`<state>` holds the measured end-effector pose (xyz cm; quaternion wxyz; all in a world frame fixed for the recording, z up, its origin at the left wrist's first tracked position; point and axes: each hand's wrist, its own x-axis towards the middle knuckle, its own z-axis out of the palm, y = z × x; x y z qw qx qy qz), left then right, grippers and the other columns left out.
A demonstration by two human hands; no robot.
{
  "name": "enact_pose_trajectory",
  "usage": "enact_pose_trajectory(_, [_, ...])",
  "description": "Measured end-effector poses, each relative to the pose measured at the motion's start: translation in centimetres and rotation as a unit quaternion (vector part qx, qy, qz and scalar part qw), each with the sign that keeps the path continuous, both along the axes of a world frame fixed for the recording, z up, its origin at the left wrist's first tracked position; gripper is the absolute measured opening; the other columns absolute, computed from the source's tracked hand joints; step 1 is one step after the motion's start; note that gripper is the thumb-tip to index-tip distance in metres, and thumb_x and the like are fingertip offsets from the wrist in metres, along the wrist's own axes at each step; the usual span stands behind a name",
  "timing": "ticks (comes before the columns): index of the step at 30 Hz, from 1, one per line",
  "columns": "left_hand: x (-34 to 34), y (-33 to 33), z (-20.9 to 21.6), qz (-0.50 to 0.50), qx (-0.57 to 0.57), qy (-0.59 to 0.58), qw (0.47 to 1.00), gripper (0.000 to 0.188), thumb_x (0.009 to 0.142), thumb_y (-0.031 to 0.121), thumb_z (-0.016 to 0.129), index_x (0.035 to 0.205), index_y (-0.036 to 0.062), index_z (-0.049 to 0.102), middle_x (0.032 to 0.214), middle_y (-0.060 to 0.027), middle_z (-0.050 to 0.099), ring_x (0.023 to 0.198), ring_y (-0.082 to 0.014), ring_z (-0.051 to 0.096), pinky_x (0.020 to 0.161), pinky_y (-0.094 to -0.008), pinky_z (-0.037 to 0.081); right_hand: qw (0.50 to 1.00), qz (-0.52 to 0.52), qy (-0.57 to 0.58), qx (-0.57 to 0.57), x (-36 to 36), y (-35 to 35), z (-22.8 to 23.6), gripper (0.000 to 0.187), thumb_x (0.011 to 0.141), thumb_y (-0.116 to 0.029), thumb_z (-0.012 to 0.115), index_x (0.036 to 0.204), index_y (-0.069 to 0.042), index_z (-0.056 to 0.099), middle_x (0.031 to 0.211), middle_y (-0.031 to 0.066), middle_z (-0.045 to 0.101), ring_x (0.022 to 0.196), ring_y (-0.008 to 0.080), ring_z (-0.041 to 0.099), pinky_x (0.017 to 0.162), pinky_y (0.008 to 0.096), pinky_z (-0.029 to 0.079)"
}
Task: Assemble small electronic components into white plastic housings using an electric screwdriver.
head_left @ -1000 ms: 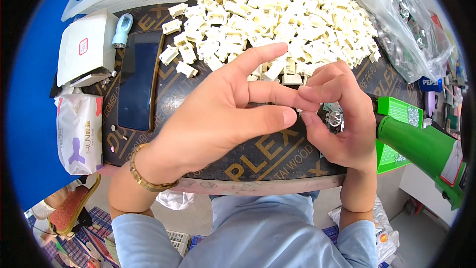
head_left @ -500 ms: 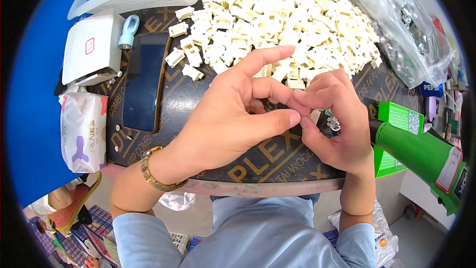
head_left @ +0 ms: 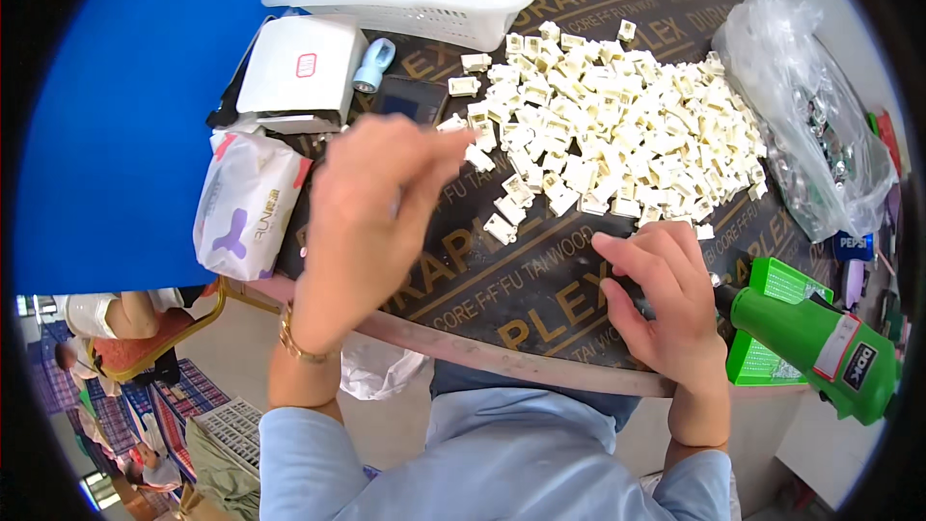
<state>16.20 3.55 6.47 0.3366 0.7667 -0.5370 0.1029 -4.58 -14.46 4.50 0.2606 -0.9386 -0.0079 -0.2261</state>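
Many small cream-white plastic housings (head_left: 617, 125) lie in a loose heap across the dark printed tabletop (head_left: 463, 280). My left hand (head_left: 371, 212) is raised left of the heap, over a dark phone (head_left: 410, 101) that it partly hides. Motion smears its fingers, which point toward the stray housings at the heap's left side, and whether they hold anything does not show. Close to the table's front edge, my right hand (head_left: 666, 299) is open, thumb and forefinger apart, with nothing visible between them. It is just below the heap's near edge.
At the back left are a white perforated basket (head_left: 482, 14), a white box (head_left: 299, 72) and a light-blue small torch (head_left: 374, 66). A tissue pack (head_left: 251, 203) lies left. On the right are a clear plastic bag (head_left: 801, 125), a green tray (head_left: 772, 357) and a green power tool (head_left: 810, 338).
My hands, whose fingertips met in front of the heap, have come apart. The left has swung away to the left, and the right has opened. The view has shifted left.
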Motion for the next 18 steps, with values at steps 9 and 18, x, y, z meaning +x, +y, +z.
enact_pose_trajectory(9, [-5.1,1.9,-4.8,0.018,0.094,0.068,0.993,0.039,0.077,0.013,0.078,0.110,0.0055,0.060,0.101,-0.0090,0.054,0.093,-0.0307,0.053,0.081,-0.0393,0.044,0.991,0.006,-0.135,0.018,-6.1,3.5,4.8,0.024,0.076,-0.011,0.073,0.099,-0.010,0.072,0.080,0.0035,0.060,0.072,0.0243,0.059,0.057,0.0374,0.051])
enact_pose_trajectory(18, [-9.1,1.1,-4.3,0.032,0.108,0.040,0.993,0.051,0.071,0.020,0.084,0.115,0.0062,0.062,0.116,-0.0071,0.058,0.105,-0.0294,0.050,0.088,-0.0410,0.040,0.889,-0.262,-0.343,0.152,-12.2,-2.0,-1.3,0.079,0.085,-0.017,0.077,0.146,-0.003,0.029,0.131,0.0098,0.049,0.119,0.0227,0.051,0.103,0.0399,0.042])
